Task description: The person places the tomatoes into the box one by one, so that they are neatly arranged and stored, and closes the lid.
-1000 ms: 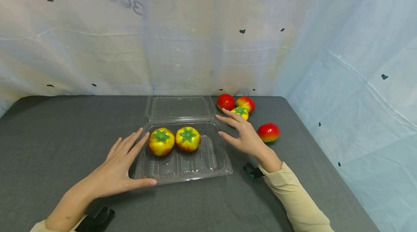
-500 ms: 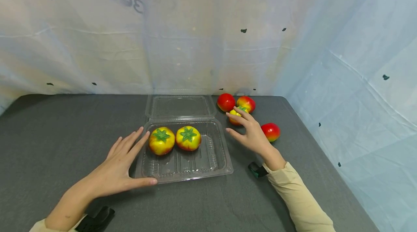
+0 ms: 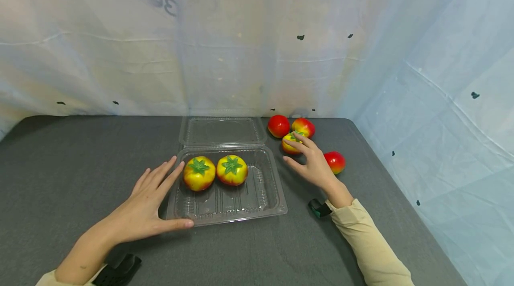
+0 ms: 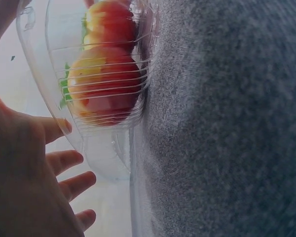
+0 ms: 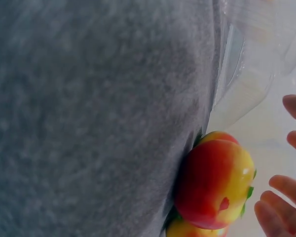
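A clear plastic clamshell box (image 3: 257,183) lies with its lid folded back. Inside its tray two yellow-and-red persimmons (image 3: 199,173) with green leafy tops sit side by side. My left hand (image 3: 146,210) spreads along the tray's left side, index finger and thumb right at the rim. In the left wrist view the fingers (image 4: 64,160) are straight beside the clear wall. My right hand (image 3: 315,165) reaches over another persimmon (image 3: 291,143) to the right of the box, its fingers overlapping the fruit in the head view. The right wrist view shows a gap between the fingertips (image 5: 281,190) and the persimmon (image 5: 214,182).
Behind that persimmon, a red fruit (image 3: 279,126) and a red-yellow one (image 3: 304,127) stand close together. One more red fruit (image 3: 335,162) lies right of my right hand. The grey table (image 3: 100,152) ends at a pale sheet curtain (image 3: 225,45) at the back.
My right hand has moved right, away from the box's right edge, to the nearest persimmon of the group. My left hand and the box have stayed put.
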Demonstrator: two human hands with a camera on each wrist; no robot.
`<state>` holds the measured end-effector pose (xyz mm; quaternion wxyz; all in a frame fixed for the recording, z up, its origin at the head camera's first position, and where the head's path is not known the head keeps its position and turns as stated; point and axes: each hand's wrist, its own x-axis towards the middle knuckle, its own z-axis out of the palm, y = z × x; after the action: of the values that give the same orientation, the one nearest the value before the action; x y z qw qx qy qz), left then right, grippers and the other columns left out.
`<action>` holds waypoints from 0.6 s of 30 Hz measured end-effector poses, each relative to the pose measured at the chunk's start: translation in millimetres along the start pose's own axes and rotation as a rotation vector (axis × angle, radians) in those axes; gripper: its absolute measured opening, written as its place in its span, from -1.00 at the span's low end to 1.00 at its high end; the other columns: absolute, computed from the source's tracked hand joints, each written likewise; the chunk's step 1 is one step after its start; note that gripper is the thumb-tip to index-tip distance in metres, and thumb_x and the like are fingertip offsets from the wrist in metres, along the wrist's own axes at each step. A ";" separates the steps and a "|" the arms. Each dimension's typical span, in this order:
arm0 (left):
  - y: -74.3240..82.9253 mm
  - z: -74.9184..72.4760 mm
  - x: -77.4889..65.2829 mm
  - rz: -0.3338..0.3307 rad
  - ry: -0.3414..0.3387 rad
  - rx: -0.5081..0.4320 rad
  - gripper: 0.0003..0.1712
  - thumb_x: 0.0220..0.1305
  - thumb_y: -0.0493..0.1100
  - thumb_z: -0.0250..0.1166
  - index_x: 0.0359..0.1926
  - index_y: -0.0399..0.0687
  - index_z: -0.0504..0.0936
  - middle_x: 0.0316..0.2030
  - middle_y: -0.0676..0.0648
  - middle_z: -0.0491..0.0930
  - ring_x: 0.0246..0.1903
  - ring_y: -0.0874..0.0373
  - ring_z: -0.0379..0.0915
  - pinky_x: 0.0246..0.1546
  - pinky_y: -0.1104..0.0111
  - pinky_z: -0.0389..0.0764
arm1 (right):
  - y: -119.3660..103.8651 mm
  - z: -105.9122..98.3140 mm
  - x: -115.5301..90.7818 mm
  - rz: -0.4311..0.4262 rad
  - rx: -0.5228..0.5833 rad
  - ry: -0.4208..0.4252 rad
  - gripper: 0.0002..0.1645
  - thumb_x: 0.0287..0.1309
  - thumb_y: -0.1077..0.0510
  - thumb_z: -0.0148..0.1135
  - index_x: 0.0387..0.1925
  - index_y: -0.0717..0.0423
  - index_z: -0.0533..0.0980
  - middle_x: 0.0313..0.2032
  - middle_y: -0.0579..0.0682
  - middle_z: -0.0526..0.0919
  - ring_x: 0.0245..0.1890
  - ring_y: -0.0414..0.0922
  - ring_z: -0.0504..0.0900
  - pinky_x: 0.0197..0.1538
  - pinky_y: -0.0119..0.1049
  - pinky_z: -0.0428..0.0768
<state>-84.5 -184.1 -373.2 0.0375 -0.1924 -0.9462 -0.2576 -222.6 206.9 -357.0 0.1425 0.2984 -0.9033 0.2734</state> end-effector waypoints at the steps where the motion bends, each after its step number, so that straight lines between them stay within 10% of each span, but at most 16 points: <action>1: 0.0 0.0 0.1 -0.001 0.000 -0.001 0.35 -0.11 0.47 0.35 0.53 0.10 -0.17 0.52 -0.15 -0.26 0.42 -0.33 -0.19 0.38 -0.20 -0.34 | 1.0 0.0 0.1 0.002 -0.003 -0.001 -0.43 0.07 0.13 0.40 0.15 0.14 0.53 0.30 0.23 0.36 0.29 0.18 0.34 0.26 0.18 0.36; 18: 0.6 0.2 -0.8 0.000 0.006 -0.008 0.35 -0.11 0.46 0.36 0.53 0.11 -0.17 0.51 -0.19 -0.22 0.42 -0.32 -0.19 0.39 -0.18 -0.34 | 8.5 -0.3 2.5 0.092 -0.025 -0.045 -0.43 0.10 0.12 0.38 0.17 0.15 0.52 0.34 0.31 0.27 0.33 0.25 0.24 0.31 0.22 0.27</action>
<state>-83.5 -183.8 -373.3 0.0396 -0.1918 -0.9450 -0.2619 -229.8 211.6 -359.2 0.1130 0.2610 -0.9223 0.2616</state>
